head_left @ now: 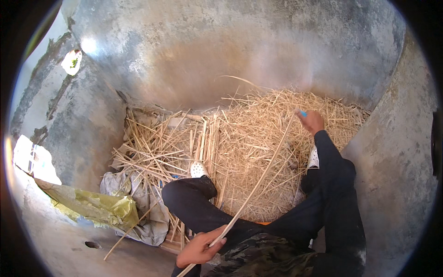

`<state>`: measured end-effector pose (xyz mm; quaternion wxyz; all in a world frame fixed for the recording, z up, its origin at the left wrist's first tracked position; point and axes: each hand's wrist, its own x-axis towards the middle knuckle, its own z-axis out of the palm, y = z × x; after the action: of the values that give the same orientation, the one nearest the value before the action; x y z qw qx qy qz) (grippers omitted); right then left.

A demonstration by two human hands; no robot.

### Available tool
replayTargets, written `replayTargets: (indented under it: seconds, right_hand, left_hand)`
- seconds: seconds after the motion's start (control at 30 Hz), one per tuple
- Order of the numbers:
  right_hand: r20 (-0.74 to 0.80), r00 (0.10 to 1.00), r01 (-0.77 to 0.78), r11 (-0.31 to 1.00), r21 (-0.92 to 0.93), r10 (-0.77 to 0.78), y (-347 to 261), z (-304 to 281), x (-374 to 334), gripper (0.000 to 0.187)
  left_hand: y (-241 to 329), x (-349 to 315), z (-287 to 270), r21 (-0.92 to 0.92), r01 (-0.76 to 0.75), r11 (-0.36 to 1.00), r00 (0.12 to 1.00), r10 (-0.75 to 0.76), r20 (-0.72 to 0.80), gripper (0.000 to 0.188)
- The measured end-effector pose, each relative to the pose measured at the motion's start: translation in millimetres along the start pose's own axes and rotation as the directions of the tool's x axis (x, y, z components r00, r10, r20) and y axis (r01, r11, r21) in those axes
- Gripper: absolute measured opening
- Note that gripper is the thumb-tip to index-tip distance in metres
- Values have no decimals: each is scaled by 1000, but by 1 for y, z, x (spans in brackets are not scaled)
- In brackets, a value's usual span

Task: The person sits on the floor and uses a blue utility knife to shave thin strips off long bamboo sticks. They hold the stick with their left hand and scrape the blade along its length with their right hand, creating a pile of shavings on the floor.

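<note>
A long, pale bamboo strip (264, 177) slants across my lap, from the lower edge up to the right. My left hand (201, 249) is closed around its near part, with the thumb on top. At the strip's far end, above the shavings, my right hand (312, 122) is closed with its fingertips against it. Something small and blue (303, 113) shows at those fingertips; whether it is a tool handle or a finger wrap I cannot tell. Beneath the right hand spreads a thick heap of thin, curled shavings (258, 129).
Loose bamboo strips (150, 147) lie crisscrossed at the left, beside several straighter ones (207, 138). Nearer are a yellow-green sack (99, 207) and grey sheeting (157, 221). My white clogs (198, 169) rest among the shavings. Stained concrete walls (240, 51) enclose the spot.
</note>
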<state>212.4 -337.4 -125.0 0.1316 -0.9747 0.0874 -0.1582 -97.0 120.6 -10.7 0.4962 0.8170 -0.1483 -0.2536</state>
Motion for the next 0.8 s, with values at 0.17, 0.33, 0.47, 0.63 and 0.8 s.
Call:
replayTargets:
  seconds: [0.17,0.33,0.47,0.63,0.8]
  right_hand:
    - [-24,986,-168,986,-12,168,9,-7,7,88]
    - [-100,921,-368,925,98,377,96,47,15,89]
    - [46,845,-533,833,147,533,160,43,20,91]
    - [207,961,-260,861,437,186,-55,7,-10,78]
    - [196,839,374,800,469,-507,-151,-14,-148,57]
  left_hand:
    - [-8,13,-15,2,17,1000,999,-17,40,41]
    - [-1,14,-28,-58,-41,997,983,50,175,42]
    - [28,-19,-48,-206,174,963,983,-158,92,43]
    - [-11,48,-13,-480,70,874,937,-223,-270,41]
    - [-23,87,12,-529,-20,848,977,-95,-190,40]
